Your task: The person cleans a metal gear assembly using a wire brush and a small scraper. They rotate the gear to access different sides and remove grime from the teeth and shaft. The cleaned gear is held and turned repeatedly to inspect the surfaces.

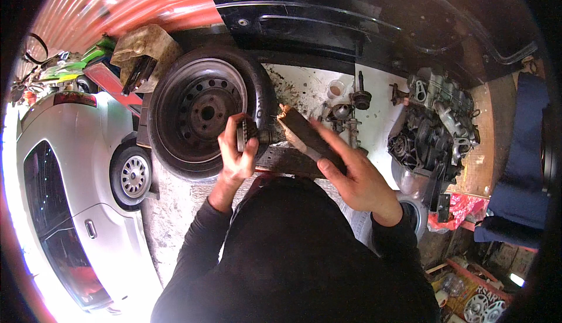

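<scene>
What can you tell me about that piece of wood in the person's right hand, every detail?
The piece of wood is a dark brown block with a paler, splintered end and a lighter strip along one side. It slants from upper left to lower right, held in the right hand between thumb and fingers. Its ragged end is close to the toothed metal part in the left hand; whether they touch is unclear.

The person wears a plain black top (293, 258), a broad, rounded dark shape across the near middle. The long left sleeve (199, 244) is equally dark, ending just short of the wrist; the right sleeve (398, 250) matches, its edge close to the wrist. The left hand (238, 153) and right hand (358, 182) are bare.
</scene>
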